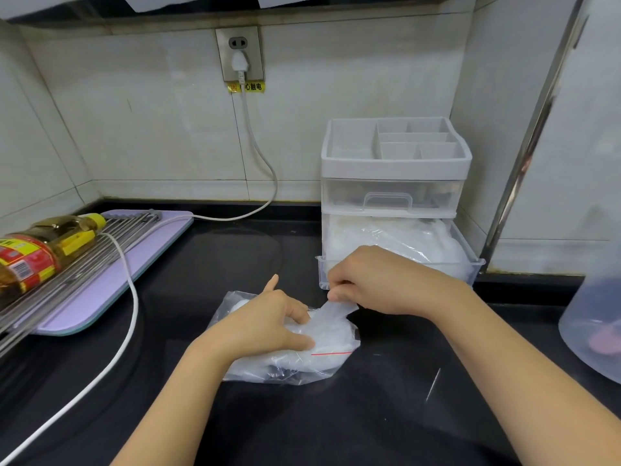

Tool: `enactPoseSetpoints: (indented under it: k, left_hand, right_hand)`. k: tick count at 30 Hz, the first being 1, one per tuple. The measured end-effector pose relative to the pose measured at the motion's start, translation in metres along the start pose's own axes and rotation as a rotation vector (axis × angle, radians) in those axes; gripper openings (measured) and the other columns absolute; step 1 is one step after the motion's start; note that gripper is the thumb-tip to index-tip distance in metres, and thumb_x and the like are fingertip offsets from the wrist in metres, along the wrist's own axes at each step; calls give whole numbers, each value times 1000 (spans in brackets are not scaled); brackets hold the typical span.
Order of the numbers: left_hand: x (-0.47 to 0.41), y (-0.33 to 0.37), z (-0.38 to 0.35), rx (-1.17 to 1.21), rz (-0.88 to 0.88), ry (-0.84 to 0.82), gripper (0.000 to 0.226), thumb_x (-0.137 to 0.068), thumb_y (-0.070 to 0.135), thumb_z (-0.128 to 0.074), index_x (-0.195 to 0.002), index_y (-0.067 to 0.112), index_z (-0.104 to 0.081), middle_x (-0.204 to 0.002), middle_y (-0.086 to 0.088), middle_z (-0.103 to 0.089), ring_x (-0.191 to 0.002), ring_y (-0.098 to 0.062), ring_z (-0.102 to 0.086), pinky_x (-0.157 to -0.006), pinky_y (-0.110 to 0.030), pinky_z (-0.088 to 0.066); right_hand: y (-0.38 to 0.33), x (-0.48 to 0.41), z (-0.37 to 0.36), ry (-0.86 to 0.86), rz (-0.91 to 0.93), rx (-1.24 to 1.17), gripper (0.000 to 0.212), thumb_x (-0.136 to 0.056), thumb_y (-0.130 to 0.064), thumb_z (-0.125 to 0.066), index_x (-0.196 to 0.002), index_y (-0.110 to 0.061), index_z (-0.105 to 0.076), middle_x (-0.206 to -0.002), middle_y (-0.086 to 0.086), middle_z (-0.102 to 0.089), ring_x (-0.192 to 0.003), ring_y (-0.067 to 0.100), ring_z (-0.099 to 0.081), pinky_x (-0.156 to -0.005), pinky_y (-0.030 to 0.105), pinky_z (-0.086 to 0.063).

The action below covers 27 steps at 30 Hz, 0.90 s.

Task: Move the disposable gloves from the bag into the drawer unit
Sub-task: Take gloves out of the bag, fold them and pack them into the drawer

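Note:
A clear zip bag (pixel 302 361) with a red seal line lies on the black counter, holding thin clear disposable gloves. My left hand (pixel 265 326) presses the bag down, its thumb and fingers curled over the bag's top. My right hand (pixel 373 280) pinches a clear glove (pixel 339 311) that sticks out of the bag's mouth. Just behind stands the drawer unit (pixel 395 169); its lower drawer (pixel 470 264) is pulled open and holds a heap of clear gloves (pixel 403 240). The upper drawer is closed.
A white power cord (pixel 129 297) runs from a wall socket across the counter. At the left, a purple board (pixel 111 284) carries a metal rack and a lying oil bottle (pixel 37 250). A translucent plastic container (pixel 594 314) stands at the right edge.

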<state>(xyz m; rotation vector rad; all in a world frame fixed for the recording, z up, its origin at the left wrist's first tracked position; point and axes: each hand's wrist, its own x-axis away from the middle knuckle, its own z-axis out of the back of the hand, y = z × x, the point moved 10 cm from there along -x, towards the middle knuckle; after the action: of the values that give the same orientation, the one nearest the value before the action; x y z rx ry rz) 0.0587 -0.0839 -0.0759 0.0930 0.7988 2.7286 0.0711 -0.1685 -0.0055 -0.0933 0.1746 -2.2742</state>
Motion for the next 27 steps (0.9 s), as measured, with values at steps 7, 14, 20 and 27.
enactPoseSetpoints:
  k: [7,14,20,27]
  left_hand:
    - [2,-9,-7,-26,42,-63,39,-79,33,-72,-71,-2,-57,-77,-8,-59,-90,13,-59,-104,-9,24]
    - [5,-12,0,-45,119,-97,45,-79,33,-73,-67,-3,-48,-68,-18,-37,-56,1,-50,-114,-22,16]
    - [18,9,26,179,157,-73,18,-78,44,-74,-91,33,-74,-94,21,-71,-99,4,-63,-109,-31,-37]
    - [19,77,91,465,-70,324,58,-62,64,-70,-111,35,-62,-107,14,-70,-103,2,-63,-89,-16,-47]
  right_hand:
    - [3,7,29,160,22,-29,40,-96,-30,-48,-58,-26,-37,-61,-6,-46,-61,9,-42,-61,29,-35]
    - [13,29,81,508,62,-211,28,-99,-27,-45,-73,-16,-49,-65,-6,-52,-62,8,-46,-60,21,-33]
    - [51,57,115,776,-19,-634,33,-100,-24,-44,-70,-10,-42,-53,-11,-45,-52,4,-41,-54,17,-35]
    - [71,65,120,843,-49,-972,38,-100,-23,-44,-64,-12,-46,-51,-3,-53,-55,21,-48,-53,28,-39]
